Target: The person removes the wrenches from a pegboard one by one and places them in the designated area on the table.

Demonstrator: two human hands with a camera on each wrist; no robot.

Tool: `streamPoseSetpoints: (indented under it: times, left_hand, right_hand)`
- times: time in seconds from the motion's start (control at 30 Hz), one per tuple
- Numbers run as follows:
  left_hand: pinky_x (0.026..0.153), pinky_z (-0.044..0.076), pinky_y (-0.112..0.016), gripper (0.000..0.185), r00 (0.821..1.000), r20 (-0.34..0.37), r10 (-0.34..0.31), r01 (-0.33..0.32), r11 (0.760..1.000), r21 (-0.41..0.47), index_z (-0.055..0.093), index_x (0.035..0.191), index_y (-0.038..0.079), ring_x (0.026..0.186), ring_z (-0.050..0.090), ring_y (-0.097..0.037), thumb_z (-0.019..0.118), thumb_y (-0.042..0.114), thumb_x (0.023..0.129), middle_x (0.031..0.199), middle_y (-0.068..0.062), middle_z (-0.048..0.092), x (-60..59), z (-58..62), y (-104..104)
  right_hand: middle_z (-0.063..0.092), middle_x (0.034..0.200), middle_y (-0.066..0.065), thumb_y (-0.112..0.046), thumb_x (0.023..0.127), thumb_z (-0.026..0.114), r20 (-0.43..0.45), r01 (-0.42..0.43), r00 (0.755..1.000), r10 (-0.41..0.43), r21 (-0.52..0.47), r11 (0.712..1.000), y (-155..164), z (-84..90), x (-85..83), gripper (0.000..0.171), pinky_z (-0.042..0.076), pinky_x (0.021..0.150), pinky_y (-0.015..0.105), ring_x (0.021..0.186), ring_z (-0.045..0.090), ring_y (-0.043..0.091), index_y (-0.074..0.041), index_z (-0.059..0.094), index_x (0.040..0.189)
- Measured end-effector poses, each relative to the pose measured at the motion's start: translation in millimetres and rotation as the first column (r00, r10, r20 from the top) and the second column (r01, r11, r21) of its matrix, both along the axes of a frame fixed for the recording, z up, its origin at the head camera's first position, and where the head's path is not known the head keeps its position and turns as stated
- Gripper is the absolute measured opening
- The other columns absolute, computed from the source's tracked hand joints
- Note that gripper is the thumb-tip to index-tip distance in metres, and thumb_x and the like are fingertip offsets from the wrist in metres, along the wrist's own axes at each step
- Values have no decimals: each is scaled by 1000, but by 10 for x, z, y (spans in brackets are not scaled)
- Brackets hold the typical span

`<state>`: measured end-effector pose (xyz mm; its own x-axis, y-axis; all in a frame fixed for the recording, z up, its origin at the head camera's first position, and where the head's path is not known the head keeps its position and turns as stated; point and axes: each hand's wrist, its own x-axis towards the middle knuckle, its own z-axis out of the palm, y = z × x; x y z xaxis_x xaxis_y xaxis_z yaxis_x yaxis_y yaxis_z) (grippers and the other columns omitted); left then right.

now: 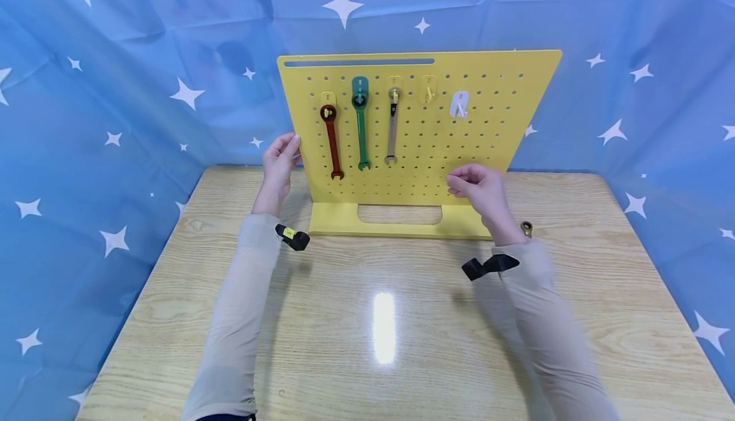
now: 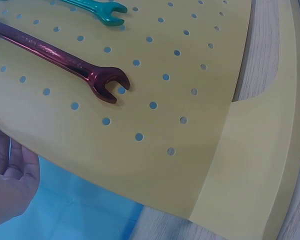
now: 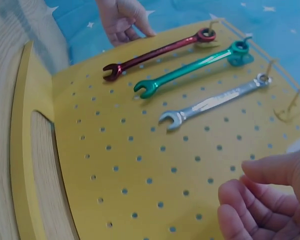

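A yellow pegboard (image 1: 419,147) stands upright on its base. On its hooks hang a red wrench (image 1: 333,147), a green wrench (image 1: 362,134) and a silver wrench (image 1: 392,131), open ends down. My left hand (image 1: 279,164) holds the board's left edge, thumb in front and fingers at the back; in the left wrist view its fingers (image 2: 15,160) reach past that edge. Before the lower right of the board is my right hand (image 1: 479,188), fingers loosely curled. Nothing shows between its thumb and fingers in the right wrist view, where part of the hand (image 3: 270,200) is cut off.
Two bare hooks, one yellow (image 1: 428,89) and one white (image 1: 459,104), sit on the board's upper right. Beside my right wrist, the ring end of another wrench (image 1: 526,228) shows on the wooden table (image 1: 344,319). A blue star-patterned cloth (image 1: 143,38) hangs behind.
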<state>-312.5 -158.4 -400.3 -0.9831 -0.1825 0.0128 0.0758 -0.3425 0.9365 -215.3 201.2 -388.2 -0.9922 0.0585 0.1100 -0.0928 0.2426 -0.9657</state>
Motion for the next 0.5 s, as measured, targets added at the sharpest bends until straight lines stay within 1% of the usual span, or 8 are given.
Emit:
streamPoseSetpoints:
  times: [0.3,0.5]
  left_hand:
    - [69,49,-24,8,1000,3,2,-2,1000,-4,66,84,15,72,60,-10,64,11,90,78,2,63,-4,-5,-12]
    - [68,49,-23,8,1000,-4,-1,1,1000,-1,66,83,16,72,60,-10,64,11,90,78,2,63,-2,-4,-15]
  right_hand:
    - [63,72,-8,-6,87,66,-29,-33,999,33,-23,999,-193,34,-82,24,55,64,22,65,64,7,12,61,102]
    - [66,78,-5,-9,87,68,-40,-26,999,24,-51,998,-333,69,-129,30,53,67,20,70,63,5,12,60,107]
